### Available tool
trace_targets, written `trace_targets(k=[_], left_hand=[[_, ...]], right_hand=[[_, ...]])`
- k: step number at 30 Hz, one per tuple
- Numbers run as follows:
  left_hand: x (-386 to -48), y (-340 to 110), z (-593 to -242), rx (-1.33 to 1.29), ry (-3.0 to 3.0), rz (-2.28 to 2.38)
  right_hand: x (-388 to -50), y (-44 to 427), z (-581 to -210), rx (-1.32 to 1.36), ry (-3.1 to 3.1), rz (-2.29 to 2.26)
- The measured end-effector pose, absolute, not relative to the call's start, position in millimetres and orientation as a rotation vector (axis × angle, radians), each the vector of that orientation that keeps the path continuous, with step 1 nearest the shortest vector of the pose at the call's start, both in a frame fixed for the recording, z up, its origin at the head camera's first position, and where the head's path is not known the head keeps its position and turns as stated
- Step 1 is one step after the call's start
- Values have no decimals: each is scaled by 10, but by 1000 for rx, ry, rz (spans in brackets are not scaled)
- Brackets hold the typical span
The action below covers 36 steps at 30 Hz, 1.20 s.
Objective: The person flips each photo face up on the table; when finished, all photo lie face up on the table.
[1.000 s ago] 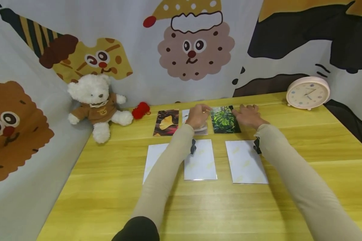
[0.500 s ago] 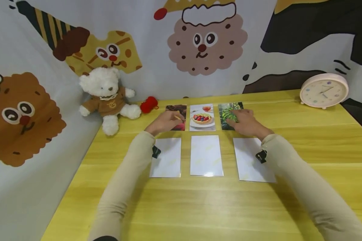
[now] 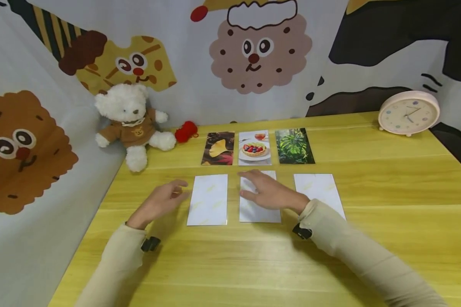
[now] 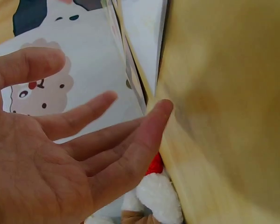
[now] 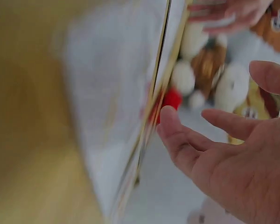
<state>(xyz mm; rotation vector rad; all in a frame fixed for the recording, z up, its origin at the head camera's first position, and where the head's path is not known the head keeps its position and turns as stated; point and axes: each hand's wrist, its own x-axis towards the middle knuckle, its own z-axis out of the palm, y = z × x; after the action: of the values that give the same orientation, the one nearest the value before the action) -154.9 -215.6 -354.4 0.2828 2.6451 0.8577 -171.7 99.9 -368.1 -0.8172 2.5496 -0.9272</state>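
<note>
Along the near row on the table, we identify three white cards with faint yellow marks, laid flat with gaps between them. We locate the left hand to the left of the left white card; its fingers extend with a slight bend, spread apart and gripping nothing, and the fingertips lie just beside the card's edge. We locate the right hand over the middle white card, partly covering it; its fingers extend with the thumb apart and hold nothing. We cannot tell whether this hand touches the card. We see the right white card partly hidden by the right sleeve. Behind this row we find three cards, picture side up: the ginkgo-leaf card at left, the fruit-tart card in the middle and the green-plant card at right. Farther left, we note a red object just beside the leg of a white teddy bear in a brown top. At the far right, we observe a round pink clock standing near the rear edge. Behind everything, we see a white backdrop printed with cartoon figures.
</note>
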Motion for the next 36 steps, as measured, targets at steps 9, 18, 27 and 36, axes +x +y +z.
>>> trace_targets(k=[9, 18, 27, 36], left_hand=[[-1247, -1968, -3594, 302, 2725, 753], [-1243, -2067, -3679, 229, 2652, 1035], [-1454, -2140, -3607, 248, 2460, 1602], [-1544, -1853, -3717, 231, 2337, 1630]], right_hand=[[-1438, 507, -3836, -803, 2335, -1099], [-1380, 355, -3835, -748, 2404, -1033], [-1516, 295, -3823, -821, 2461, -1122], [-1520, 210, -3788, -781, 2355, -1290]])
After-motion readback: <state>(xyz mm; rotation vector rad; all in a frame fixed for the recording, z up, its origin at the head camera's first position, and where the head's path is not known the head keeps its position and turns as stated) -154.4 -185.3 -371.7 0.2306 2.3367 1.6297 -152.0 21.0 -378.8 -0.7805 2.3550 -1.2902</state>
